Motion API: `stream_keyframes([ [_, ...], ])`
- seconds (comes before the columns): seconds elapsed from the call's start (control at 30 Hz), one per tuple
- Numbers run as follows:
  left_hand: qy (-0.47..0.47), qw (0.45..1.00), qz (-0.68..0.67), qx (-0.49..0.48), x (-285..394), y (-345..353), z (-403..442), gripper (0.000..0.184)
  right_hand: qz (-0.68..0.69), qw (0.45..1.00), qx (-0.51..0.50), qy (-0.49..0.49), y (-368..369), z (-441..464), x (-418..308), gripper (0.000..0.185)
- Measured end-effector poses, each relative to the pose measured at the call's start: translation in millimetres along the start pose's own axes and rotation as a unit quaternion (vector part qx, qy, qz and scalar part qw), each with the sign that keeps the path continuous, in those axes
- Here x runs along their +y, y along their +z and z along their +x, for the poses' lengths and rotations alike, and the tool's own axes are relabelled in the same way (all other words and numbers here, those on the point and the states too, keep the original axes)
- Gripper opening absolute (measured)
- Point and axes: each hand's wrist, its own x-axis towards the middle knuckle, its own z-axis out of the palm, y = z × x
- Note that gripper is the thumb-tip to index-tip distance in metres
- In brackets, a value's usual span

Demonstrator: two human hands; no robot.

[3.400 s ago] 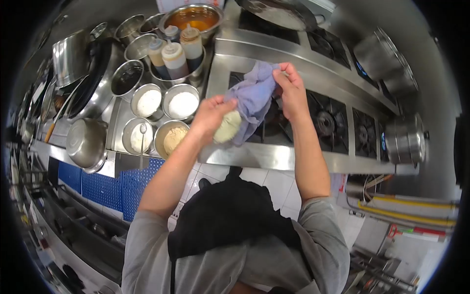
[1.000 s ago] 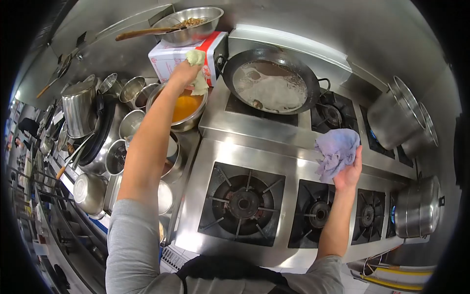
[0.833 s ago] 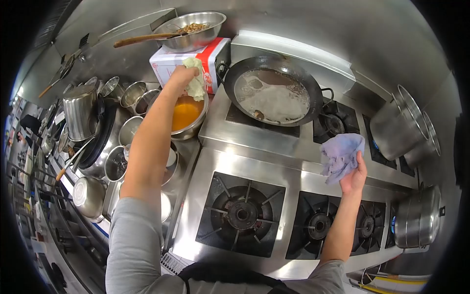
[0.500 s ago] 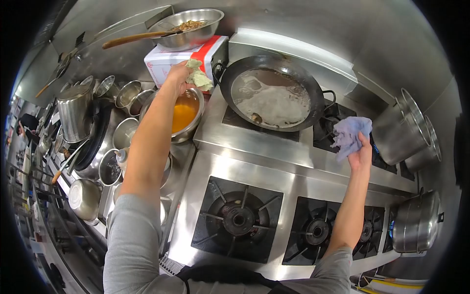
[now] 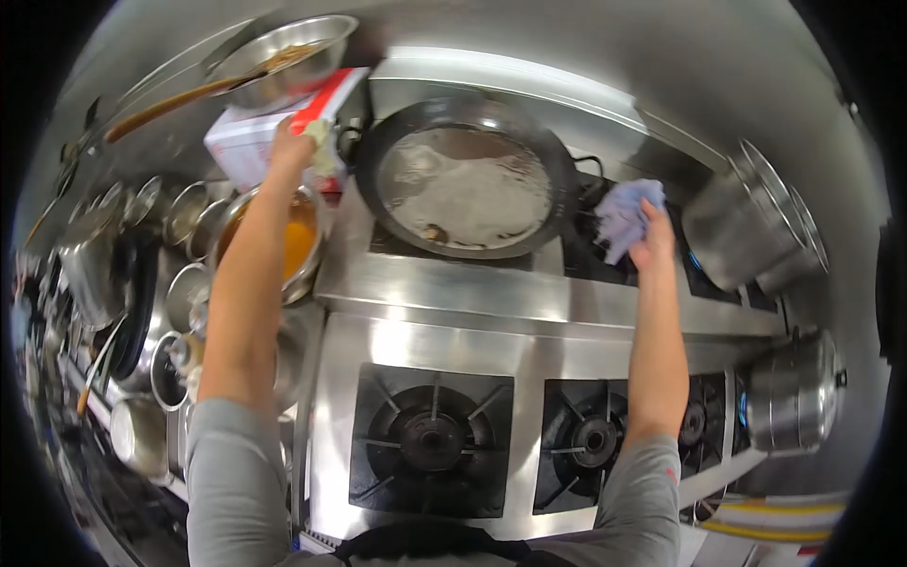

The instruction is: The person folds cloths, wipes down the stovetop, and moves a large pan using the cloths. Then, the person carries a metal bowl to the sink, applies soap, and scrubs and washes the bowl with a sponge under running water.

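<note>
A large black wok point(image 5: 557, 189) stands on the back burner, holding brownish liquid with pale foam and a small dark piece floating in it. My left hand point(image 5: 293, 149) grips a pale green cloth point(image 5: 321, 156) just beside the wok's left handle point(image 5: 349, 144). I cannot tell whether cloth and handle touch. Near the right handle point(image 5: 593, 170), a little below it, my right hand point(image 5: 654, 238) is closed on a bluish-purple cloth point(image 5: 625, 215). Under my left forearm sits a steel bowl of orange liquid point(image 5: 299, 241), partly hidden.
Behind my left hand, a white and red box point(image 5: 248, 142) bears a steel bowl point(image 5: 326, 52) with a wooden-handled tool point(image 5: 184, 104). Steel pots point(image 5: 742, 222) stand at right, another pot point(image 5: 792, 402) below. Front burners point(image 5: 433, 439) lie nearer me. Bowls and pans crowd the left.
The view has shifted, so most things sit farther left. My right hand with its cloth has moved up closer to the wok's right handle. The left cloth is slightly nearer the left handle.
</note>
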Motion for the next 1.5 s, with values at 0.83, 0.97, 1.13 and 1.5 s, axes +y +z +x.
stream_keyframes([
  [0.83, -0.197, 0.938, -0.247, -0.141, -13.2, 19.0, 15.1, 0.042, -0.035, 0.997, -0.062, 0.037, 88.6, 7.3, 13.4, 0.061],
  [0.97, -0.151, 0.952, -0.162, -0.212, -9.6, 20.5, 0.8, 0.036, -0.121, 0.991, -0.062, 0.007, 61.7, 42.2, 30.1, 0.022],
  [1.13, -0.223, 0.932, -0.253, -0.137, 27.0, 19.3, -25.1, 0.051, -0.128, 0.992, -0.01, 0.0, 71.9, 30.5, 26.1, 0.026],
  [1.5, -0.192, 0.943, -0.176, -0.209, 4.5, 19.2, -7.6, 0.031, -0.15, 0.986, -0.01, 0.075, 82.4, 31.1, 21.0, 0.031],
])
